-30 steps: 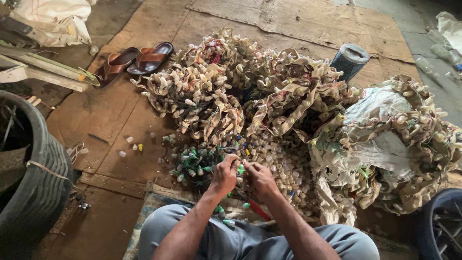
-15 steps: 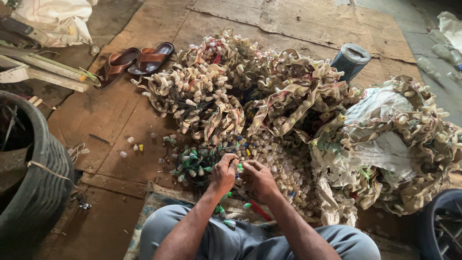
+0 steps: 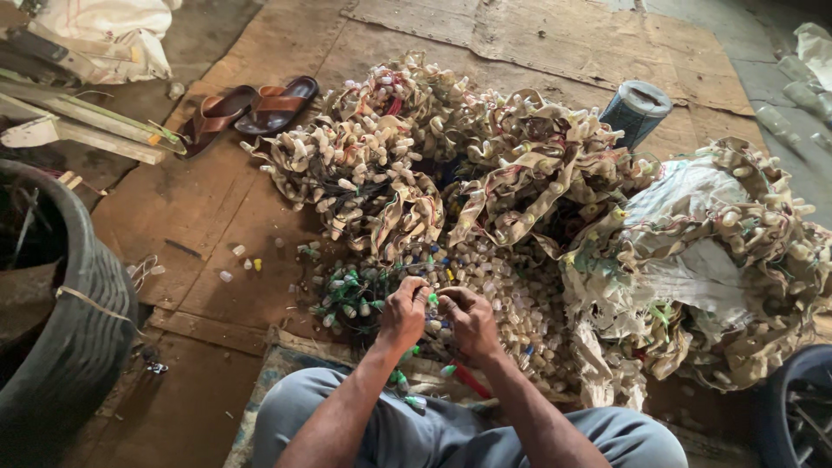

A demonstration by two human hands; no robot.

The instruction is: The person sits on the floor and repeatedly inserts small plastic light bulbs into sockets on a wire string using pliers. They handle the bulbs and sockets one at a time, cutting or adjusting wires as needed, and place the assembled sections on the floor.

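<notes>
Over the last second almost nothing has shifted: my left hand (image 3: pixel 403 314) and right hand (image 3: pixel 468 322) stay close together over the same spot, fingertips nearly touching, pinched narrow around a small green-capped piece (image 3: pixel 432 300) on a strand of wired light sockets. The view has only tilted a touch. I judge from that steadiness that I am in the middle of fiddly work on one socket rather than moving on to another bunch.

The green-capped cluster (image 3: pixel 347 295) lies just left of and beneath my hands, on the floor (image 3: pixel 199 217). Right of my hands spreads a loose heap of pale sockets (image 3: pixel 520 303), and beyond my fingertips rise the big tangled bundles of cream sockets (image 3: pixel 364 173) on tan strips.

Packages and such: far beyond my left hand, at the top corner, sits a white woven sack (image 3: pixel 104 39); I cannot make out any marking on it. To the far right of my right hand, a crumpled white sack (image 3: pixel 685 260) lies half buried in tangled strands. Beyond it stands a blue-grey roll (image 3: pixel 637 108), upright. A pair of brown sandals (image 3: pixel 251 104) rests far ahead on the left, and a dark tyre (image 3: pixel 78 329) stands at my left side.
</notes>
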